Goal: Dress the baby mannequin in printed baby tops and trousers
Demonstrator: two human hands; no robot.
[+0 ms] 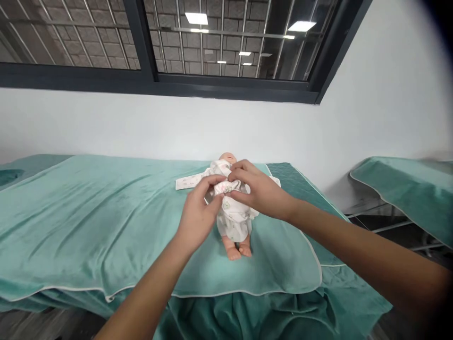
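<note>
A baby doll [234, 250] lies on its back with its head toward the wall and its bare feet toward me. It wears a white printed baby garment [235, 215], whose sleeve stretches out to the left. My left hand [201, 208] pinches the cloth over the doll's chest between thumb and fingers. From the right, my right hand [256, 189] grips the same cloth, its fingertips close to those of the left. Part of the doll's head and its right-side sleeve are hidden behind my right hand.
Under the doll is a light green blanket [116, 222] spread over a bed with a darker green cover [226, 314]. A white wall [152, 125] with a barred window [226, 42] rises behind. Another green-covered bed [410, 189] stands at the right.
</note>
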